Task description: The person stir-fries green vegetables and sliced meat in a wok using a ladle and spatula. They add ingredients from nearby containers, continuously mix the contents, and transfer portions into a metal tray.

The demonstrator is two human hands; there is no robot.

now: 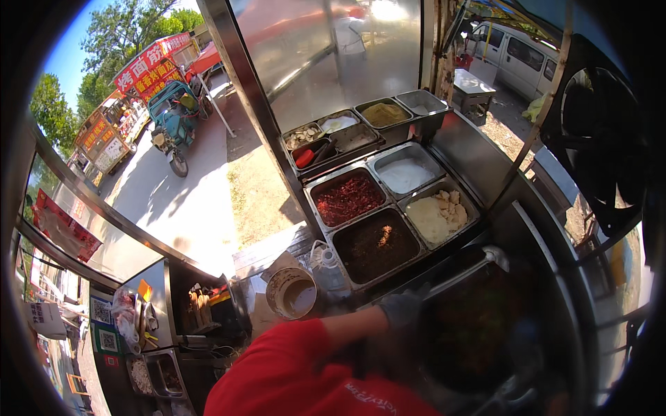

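Note:
My left arm, in a red sleeve, reaches across the lower middle. Its hand (401, 309) wears a dark glove and is at the near left rim of a large dark wok (465, 333). Shade and blur hide the fingers, so their grip is unclear. Dark food with reddish and greenish bits lies in the wok. Across its far side slants a metal ladle (495, 258), its handle running down toward the glove. My right hand cannot be made out in the deep shade at the lower right, where a blurred pale metal shape (496, 399) shows.
Beyond the wok, metal pans hold red chili (348, 199), dark sauce (361, 243), white powder (404, 175) and a pale paste (433, 218). Smaller seasoning trays (383, 114) line the back. A stained tub (291, 293) and clear jug (326, 267) are by my arm. A black fan (593, 139) hangs right.

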